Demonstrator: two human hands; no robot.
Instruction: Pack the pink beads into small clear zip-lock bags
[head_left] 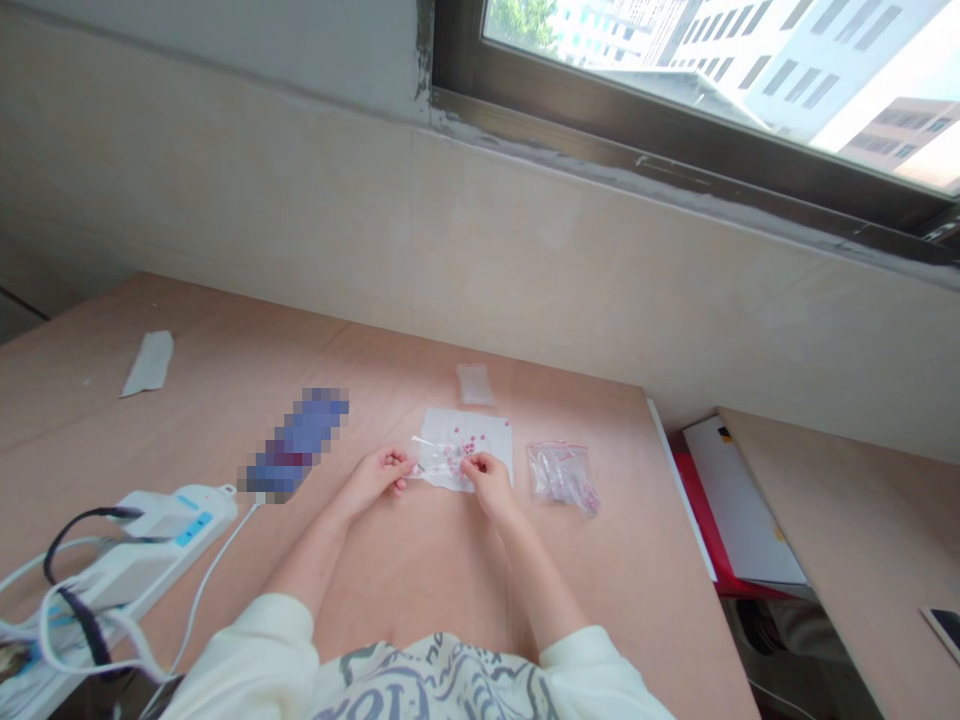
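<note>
A white sheet of paper (491, 428) lies on the table with several small dark-pink bead-like pieces (471, 446) scattered over it. Above its left half is a small clear plastic bag (435, 452). My left hand (384, 472) pinches the bag's left end between thumb and fingers, at the paper's left edge. Over the paper's lower right, my right hand (486, 475) has thumb and index finger pressed together, close to the bag's right end and the pink pieces. Whatever is between those fingertips is too small to tell.
A clear zip bag (562, 478) with contents lies right of the paper, and a small pale packet (475, 384) behind it. At left are a pixelated phone (300, 445) on a cable, a white power strip (150, 550) with cords, and a paper scrap (150, 362).
</note>
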